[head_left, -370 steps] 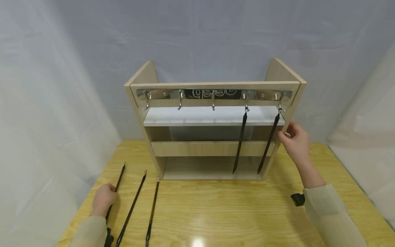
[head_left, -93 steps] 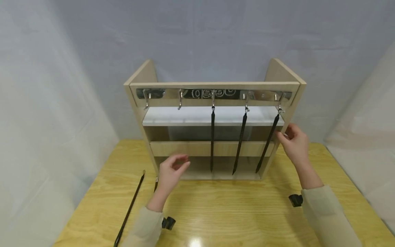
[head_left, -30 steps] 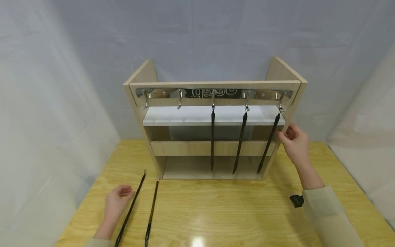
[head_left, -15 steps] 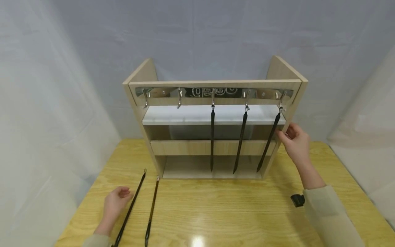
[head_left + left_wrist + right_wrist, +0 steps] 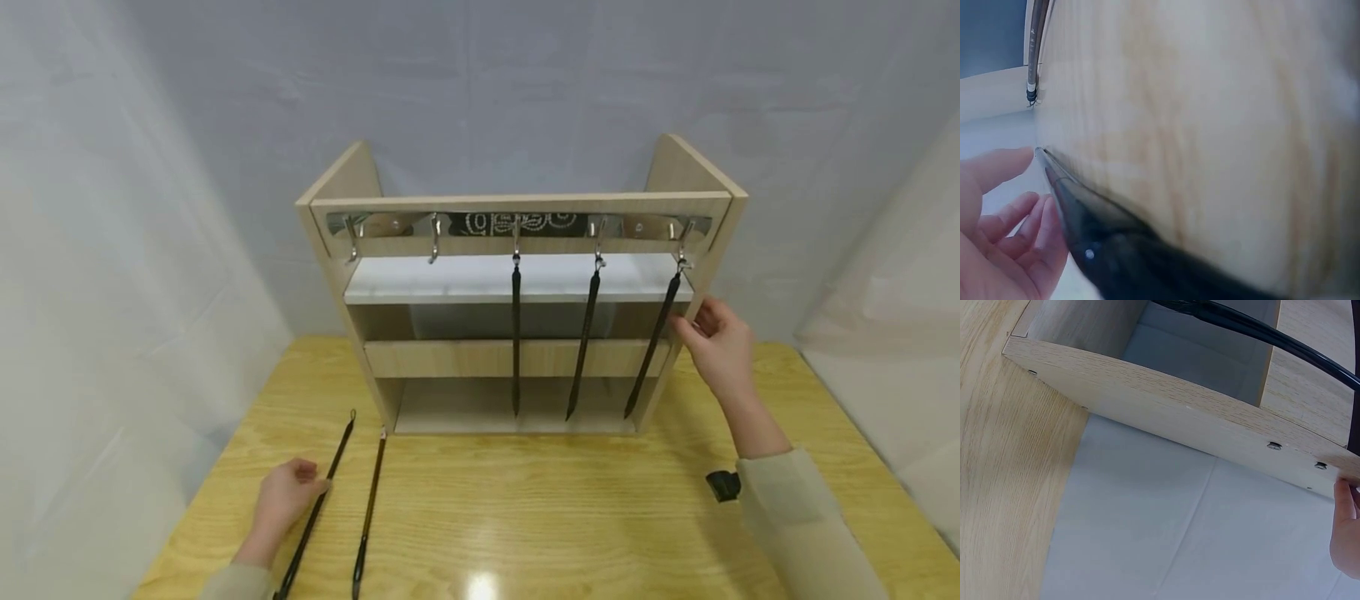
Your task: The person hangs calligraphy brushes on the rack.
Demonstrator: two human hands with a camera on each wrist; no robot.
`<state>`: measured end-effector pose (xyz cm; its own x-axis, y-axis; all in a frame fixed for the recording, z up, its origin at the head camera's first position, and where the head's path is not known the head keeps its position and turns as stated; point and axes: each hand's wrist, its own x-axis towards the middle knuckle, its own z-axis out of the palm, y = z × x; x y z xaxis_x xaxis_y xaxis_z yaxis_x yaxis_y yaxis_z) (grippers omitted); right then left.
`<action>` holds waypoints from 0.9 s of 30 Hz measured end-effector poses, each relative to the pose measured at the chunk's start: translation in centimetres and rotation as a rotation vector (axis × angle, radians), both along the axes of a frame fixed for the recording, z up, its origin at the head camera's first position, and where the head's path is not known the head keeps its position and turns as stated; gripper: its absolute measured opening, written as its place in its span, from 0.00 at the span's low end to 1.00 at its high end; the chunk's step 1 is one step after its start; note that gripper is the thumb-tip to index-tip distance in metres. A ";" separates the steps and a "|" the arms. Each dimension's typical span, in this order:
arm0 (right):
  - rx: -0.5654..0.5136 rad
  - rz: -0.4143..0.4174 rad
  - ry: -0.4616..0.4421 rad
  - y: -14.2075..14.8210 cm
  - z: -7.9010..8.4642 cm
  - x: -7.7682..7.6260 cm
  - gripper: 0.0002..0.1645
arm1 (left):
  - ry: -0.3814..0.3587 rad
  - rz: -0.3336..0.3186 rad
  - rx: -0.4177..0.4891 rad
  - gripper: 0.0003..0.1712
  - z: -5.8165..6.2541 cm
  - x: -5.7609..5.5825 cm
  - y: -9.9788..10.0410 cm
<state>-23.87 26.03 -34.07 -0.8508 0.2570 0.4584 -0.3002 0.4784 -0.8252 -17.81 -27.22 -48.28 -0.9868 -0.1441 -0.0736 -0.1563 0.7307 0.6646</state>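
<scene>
A person in pale sleeves (image 5: 806, 517) stands or sits before a light yellow wooden bench (image 5: 487, 492), with both bare hands in view. The left hand (image 5: 283, 498) is low on the bench, at the nearer left, beside a dark brush (image 5: 312, 521) that lies slanting away, its small loop at the far end. The thumb meets the brush's shaft, while the other fingers are loosely bent and apart from the thumb, so the hand has no closed grip on it; the left wrist view shows this gap up close. Just to the right lies a second brush, brownish in the middle (image 5: 367, 525), its looped end just beside the front left corner of a pale wooden shelf unit (image 5: 427, 362). The right hand (image 5: 723, 354) pinches the front edge of that unit's right side panel, thumb at the inner side and fingers on the outside. Across the unit's top front runs a shiny metal strip (image 5: 416, 226) with five hooks (image 5: 434, 240). Counting from the left, the third, fourth and fifth hooks each carry a dark brush by its loop: the middle one (image 5: 516, 342) hangs nearly straight, the next (image 5: 584, 342) and the rightmost (image 5: 651, 350) tilt, tips to the left. Pale cloth (image 5: 480, 92) hangs behind.
</scene>
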 end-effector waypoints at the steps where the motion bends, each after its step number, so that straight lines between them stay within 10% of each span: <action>1: 0.000 0.003 0.001 0.0 0.0 0.0 0.24 | -0.009 0.000 -0.004 0.24 0.1 0.1 0.1; 27: 0.010 -0.002 0.015 -0.1 0.0 0.0 0.22 | -0.050 -0.048 -0.066 0.11 0.0 -0.2 0.0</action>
<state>-23.88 25.98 -34.02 -0.8431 0.2536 0.4742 -0.3121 0.4874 -0.8155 -18.03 -27.17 -48.27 -0.9880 -0.1031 -0.1148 -0.1519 0.7802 0.6069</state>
